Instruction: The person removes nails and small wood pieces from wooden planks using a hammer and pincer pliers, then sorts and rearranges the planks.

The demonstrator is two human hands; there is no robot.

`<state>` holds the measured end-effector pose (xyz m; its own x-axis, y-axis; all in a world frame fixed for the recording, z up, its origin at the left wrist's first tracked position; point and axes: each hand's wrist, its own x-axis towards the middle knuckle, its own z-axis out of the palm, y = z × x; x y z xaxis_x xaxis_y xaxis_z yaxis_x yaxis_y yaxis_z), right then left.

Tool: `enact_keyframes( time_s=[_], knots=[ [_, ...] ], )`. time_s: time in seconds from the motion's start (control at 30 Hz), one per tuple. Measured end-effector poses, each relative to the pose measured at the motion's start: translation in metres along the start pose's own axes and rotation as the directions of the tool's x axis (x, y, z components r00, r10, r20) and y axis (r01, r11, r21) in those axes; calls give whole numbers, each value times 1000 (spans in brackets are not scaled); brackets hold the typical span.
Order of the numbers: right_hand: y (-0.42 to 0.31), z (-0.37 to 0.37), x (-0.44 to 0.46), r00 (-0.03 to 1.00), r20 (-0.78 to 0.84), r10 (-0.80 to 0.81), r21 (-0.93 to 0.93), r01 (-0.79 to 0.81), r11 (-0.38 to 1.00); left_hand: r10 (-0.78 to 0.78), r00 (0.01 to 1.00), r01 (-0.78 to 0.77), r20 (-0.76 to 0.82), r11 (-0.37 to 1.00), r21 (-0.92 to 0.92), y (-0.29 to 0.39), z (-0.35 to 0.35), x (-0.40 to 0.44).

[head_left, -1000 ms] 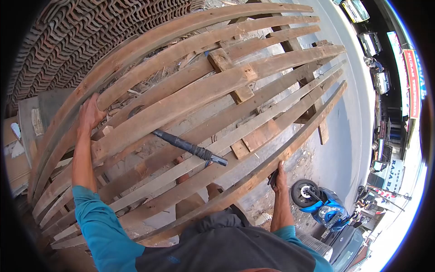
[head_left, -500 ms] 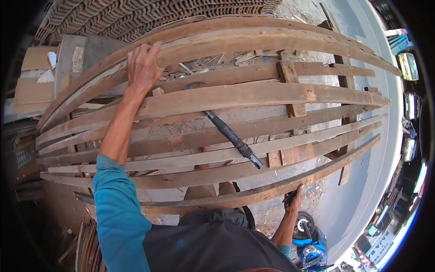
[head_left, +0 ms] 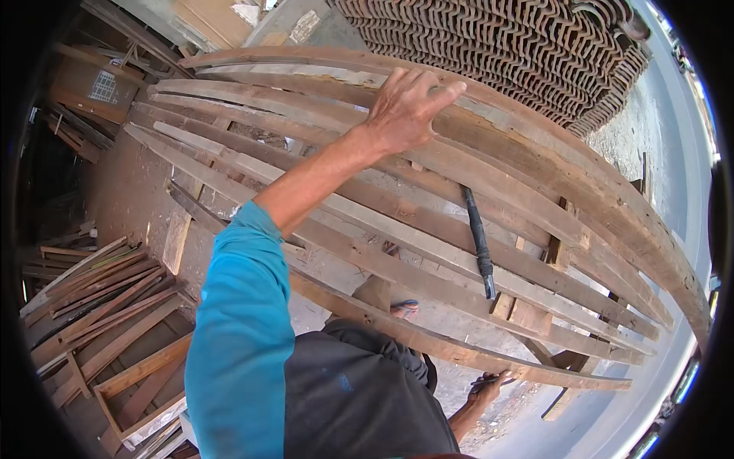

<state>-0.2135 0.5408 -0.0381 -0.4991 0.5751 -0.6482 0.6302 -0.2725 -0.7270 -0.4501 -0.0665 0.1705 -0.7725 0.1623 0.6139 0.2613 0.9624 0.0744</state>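
Several long wooden beams lie side by side across the view. My left hand (head_left: 409,111) reaches over them, its fingers bent around the edge of one of the far beams (head_left: 489,130). A pry bar (head_left: 479,241) with a black-wrapped handle slants between the middle beams; its hooked end is hidden under a beam. Close to my body, my right hand (head_left: 489,385) is at the underside of the nearest beam (head_left: 428,342), fingers closed around a small dark object too unclear to name.
Stacked curved roof tiles (head_left: 497,53) stand beyond the beams. Loose wood strips and frames (head_left: 115,321) are piled at lower left. Short cross blocks (head_left: 527,315) sit among the beams. A pale grey surface (head_left: 673,153) borders the right side.
The view has turned left, so the beams slant down to the right and the wood pile shows more. My left hand stays on the far beams, my right by the nearest one.
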Motion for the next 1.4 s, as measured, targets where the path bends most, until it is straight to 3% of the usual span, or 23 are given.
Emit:
enact_keyframes(
  time_s=[0.03, 0.1, 0.17, 0.27, 0.4, 0.47, 0.53, 0.6, 0.63, 0.67, 0.7, 0.77, 0.87, 0.93, 1.0, 1.1, 1.23, 1.33, 1.4],
  knots=[
    [-2, -2, -3, 999, -45, 26, -12, -27, 1000, -4, 1000, 4, -29, 1000, 31, 0, -3, -10],
    [-4, 4, -13, 991, -109, -84, 47, 90, 995, 20, 996, -19, -83, 1000, 10, 14, 4, -13],
    [-14, 14, -27, 937, -269, -222, -20, 225, 974, -7, 1000, 7, -9, 999, 47, 16, -11, -30],
    [-55, 37, -65, 888, -212, -408, 111, 437, 893, -16, 997, 16, 80, 1000, -5, 20, -16, -37],
    [-127, 59, -85, 840, -144, -523, 40, 532, 846, 2, 991, 2, 132, 999, -32, 16, 2, -37],
    [-172, 99, -113, 765, -133, -630, 51, 641, 766, -52, 966, 62, 254, 998, -32, 16, 11, -33],
    [-204, 120, -104, 761, 29, -648, 89, 644, 760, -42, 948, 63, 317, 996, -59, 15, 14, -27],
    [-233, 153, -111, 745, 83, -661, 83, 656, 750, -28, 922, 68, 385, 993, -92, 11, 18, -15],
    [-244, 171, -113, 731, 140, -668, 75, 665, 743, 18, 860, 76, 510, 984, -163, 7, 18, -4],
    [-249, 190, -109, 727, 120, -676, 89, 670, 737, 70, 782, 94, 620, 969, -228, 3, 19, 3],
    [-254, 209, -106, 720, 104, -686, 110, 678, 727, 55, 785, 104, 617, 970, -219, 0, 23, 6],
    [-263, 239, -115, 703, 171, -691, 102, 685, 722, 118, 691, 100, 713, 962, -256, -7, 30, 16],
    [-261, 273, -106, 703, 141, -697, 310, 637, 705, 137, 633, 155, 762, 941, -299, -15, 31, 30],
    [-265, 282, -95, 705, 112, -701, 303, 647, 699, 159, 584, 176, 796, 932, -316, -18, 29, 42],
    [-267, 290, -100, 695, 58, -716, 284, 676, 680, 189, 439, 333, 878, 874, -354, -21, 26, 51],
    [-269, 289, -98, 706, 75, -704, 245, 672, 699, 183, 400, 353, 898, 873, -336, -23, 25, 53],
    [-255, 289, -85, 710, 45, -703, 270, 669, 693, 207, 436, 338, 876, 864, -372, -20, 24, 46],
    [-247, 280, -106, 740, 35, -672, 267, 641, 719, 226, 358, 387, 906, 847, -364, -13, 19, 40],
    [-243, 261, -111, 750, 54, -659, 233, 632, 739, 199, 361, 306, 911, 897, -317, -2, 21, 31]
  ],
)
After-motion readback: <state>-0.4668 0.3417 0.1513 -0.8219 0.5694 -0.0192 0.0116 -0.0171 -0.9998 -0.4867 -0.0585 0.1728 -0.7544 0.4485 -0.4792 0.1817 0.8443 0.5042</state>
